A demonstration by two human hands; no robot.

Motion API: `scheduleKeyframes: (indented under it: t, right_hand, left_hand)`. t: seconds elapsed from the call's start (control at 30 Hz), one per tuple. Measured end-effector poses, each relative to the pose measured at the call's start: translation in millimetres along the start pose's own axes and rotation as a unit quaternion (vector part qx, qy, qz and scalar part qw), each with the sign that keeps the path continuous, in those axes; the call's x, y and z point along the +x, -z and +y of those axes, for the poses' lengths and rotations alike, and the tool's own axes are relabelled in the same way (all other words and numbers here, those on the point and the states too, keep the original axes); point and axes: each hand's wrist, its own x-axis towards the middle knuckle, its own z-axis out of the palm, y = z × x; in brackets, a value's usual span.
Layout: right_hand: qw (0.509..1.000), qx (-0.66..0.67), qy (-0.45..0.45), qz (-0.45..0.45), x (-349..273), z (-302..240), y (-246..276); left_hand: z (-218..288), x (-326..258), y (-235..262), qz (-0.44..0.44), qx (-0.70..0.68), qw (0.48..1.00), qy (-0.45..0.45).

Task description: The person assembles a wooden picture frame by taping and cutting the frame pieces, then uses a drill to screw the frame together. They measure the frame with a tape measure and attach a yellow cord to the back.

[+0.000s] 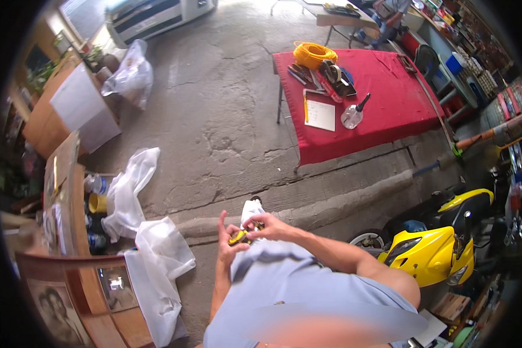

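In front of my body, low in the middle of the view, I hold a small yellow-and-black tool (236, 237) that looks like a tape measure; its exact kind is too small to tell. My left hand (225, 246) is closed round its left part, with the index finger pointing up. From the right, my right hand (276, 228) reaches across and pinches the tool's other end, where dark and yellow parts show between the fingers. Both hands are close together above my grey shirt.
Ahead right stands a table with red cloth (383, 87), bearing a coil of orange cord (315, 55), a notepad (319, 114), a clear bottle (352, 116) and tools. A yellow motorcycle (426, 255) is at right. Plastic-wrapped things (162, 255) and wooden furniture (93, 290) stand left.
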Motion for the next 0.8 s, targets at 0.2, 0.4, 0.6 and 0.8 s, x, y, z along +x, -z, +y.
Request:
scheduleKeyframes:
  t: [0.2,0.4,0.6,0.8]
  right_hand:
    - [0.970,0.024,-0.045,0.239,145.0,-122.0,175.5]
    - [0.983,0.119,0.017,0.140,324.2,-134.5,319.6]
    - [0.965,-0.050,0.058,0.251,521.5,-159.4,499.3]
    - [0.983,0.112,-0.045,0.136,662.2,-228.6,641.7]
  left_hand:
    - [119.9,247.2,17.6,-0.054,0.068,0.995,0.046]
    - [159.5,526.8,31.3,-0.206,0.193,0.959,-0.019]
    - [188.8,786.4,66.1,-0.183,0.156,0.971,0.016]
    - [256.3,997.1,53.2,-0.211,0.102,0.971,0.037]
